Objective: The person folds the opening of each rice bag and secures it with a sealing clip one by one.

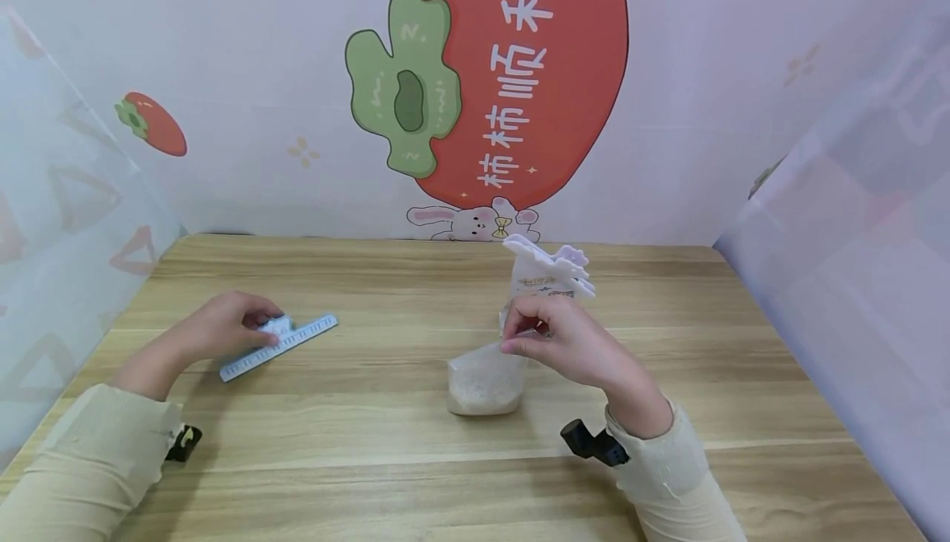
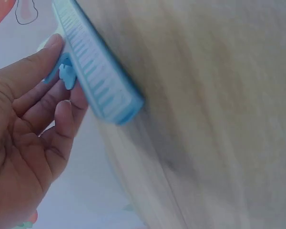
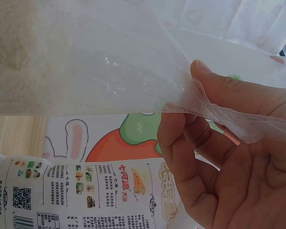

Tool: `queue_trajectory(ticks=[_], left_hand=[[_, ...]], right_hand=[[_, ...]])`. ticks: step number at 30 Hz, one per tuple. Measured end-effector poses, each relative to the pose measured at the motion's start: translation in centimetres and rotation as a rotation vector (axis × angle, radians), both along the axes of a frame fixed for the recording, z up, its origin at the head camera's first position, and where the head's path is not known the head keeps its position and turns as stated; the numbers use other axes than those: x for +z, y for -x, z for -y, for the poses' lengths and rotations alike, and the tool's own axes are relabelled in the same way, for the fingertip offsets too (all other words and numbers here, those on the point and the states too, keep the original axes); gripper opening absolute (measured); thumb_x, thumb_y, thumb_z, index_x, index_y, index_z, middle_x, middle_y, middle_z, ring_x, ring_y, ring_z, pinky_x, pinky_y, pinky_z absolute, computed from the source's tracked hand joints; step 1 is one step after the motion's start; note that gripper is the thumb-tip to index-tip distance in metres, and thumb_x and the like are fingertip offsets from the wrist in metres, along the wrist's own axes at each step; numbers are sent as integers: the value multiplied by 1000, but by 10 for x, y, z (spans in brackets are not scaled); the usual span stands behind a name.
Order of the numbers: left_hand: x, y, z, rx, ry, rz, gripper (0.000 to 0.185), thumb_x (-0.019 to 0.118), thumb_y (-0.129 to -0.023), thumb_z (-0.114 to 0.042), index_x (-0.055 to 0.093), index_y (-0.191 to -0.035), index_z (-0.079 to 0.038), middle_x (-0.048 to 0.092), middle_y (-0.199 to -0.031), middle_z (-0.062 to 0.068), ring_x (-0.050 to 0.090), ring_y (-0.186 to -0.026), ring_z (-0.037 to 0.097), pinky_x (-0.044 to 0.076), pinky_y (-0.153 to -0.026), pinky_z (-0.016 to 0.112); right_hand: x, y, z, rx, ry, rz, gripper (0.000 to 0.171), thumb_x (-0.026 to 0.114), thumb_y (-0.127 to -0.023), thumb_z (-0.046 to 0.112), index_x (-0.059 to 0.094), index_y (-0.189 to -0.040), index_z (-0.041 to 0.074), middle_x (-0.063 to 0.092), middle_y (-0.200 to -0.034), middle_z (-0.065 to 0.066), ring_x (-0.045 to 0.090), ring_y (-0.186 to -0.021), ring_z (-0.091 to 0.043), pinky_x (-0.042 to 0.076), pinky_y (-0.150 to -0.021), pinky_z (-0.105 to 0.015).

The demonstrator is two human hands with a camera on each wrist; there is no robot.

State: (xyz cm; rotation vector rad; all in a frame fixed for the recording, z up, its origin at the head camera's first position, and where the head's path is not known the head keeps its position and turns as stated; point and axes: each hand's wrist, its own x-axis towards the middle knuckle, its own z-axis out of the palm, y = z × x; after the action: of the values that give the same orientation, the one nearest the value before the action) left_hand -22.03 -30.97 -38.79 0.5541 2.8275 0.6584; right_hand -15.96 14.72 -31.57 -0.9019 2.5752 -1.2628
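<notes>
At the left of the head view my left hand [image 1: 218, 329] holds a long light-blue ribbed plastic bag clip [image 1: 317, 328] by its upper side. The left wrist view shows the thumb and fingers around a small blue part on the back of the clip [image 2: 102, 78]. On the table near the middle stands a clear plastic bag [image 1: 486, 381] with white rice in its bottom. My right hand [image 1: 567, 344] pinches the gathered top of this bag between thumb and fingers. In the right wrist view the bag film [image 3: 128, 71] stretches taut from the fingertips toward the rice.
Behind the right hand stands a white printed bag [image 1: 529, 271], topped by a pale lavender scalloped clip [image 1: 570, 260]. The wooden table [image 1: 386, 468] ends at a back wall [image 1: 260, 154] with cartoon prints. Pale curtains hang on both sides.
</notes>
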Motion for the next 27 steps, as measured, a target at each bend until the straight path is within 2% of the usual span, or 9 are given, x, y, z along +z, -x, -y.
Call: queue_trajectory(ticks=[2,8,10,14,17,21,27], left_hand=[[2,-1,-2,1,5,22,41,80,-83,-19,68,-113,7,72,-97,12,61,-86,19,51,-73,34],[5,-4,-4,-17,-24,66,37,77,-86,-19,66,-113,4,72,-103,16,66,-93,26,55,-81,47],[5,-5,-5,-24,-37,77,35,75,-88,-19,65,-114,2,72,-104,16,65,-91,22,55,-80,44],[6,-7,-8,-27,-66,101,35,74,-90,-21,61,-116,-1,71,-95,5,55,-77,12,48,-71,30],[7,-10,-12,-40,-109,116,34,73,-91,-20,59,-116,-3,61,-80,-2,46,-70,9,41,-66,25],[10,-15,-19,-82,-163,115,29,72,-91,-16,57,-113,-4,53,-73,-5,46,-71,6,40,-65,24],[18,-22,-34,-115,-226,127,26,72,-91,-15,55,-109,-7,66,-83,-5,53,-75,6,44,-68,24]], right_hand=[[0,0,0,1,2,-2,12,77,-85,7,66,-84,13,64,-84,2,60,-80,-11,53,-72,-23],[0,-1,0,5,8,-2,13,76,-85,6,65,-84,12,64,-85,1,60,-80,-11,53,-73,-24],[0,-1,0,3,8,1,13,76,-86,6,65,-84,12,64,-85,1,60,-80,-11,53,-73,-24],[1,-2,1,-6,4,9,13,76,-86,5,65,-84,12,64,-84,2,60,-80,-12,53,-72,-24],[2,-3,1,-10,0,14,13,76,-86,5,65,-83,12,64,-84,2,60,-80,-13,53,-72,-24],[2,-3,2,-11,0,15,13,75,-86,5,65,-83,12,64,-84,1,60,-80,-13,54,-72,-24],[2,-3,2,-10,3,13,13,76,-85,4,65,-83,12,64,-84,1,60,-80,-12,53,-72,-24]])
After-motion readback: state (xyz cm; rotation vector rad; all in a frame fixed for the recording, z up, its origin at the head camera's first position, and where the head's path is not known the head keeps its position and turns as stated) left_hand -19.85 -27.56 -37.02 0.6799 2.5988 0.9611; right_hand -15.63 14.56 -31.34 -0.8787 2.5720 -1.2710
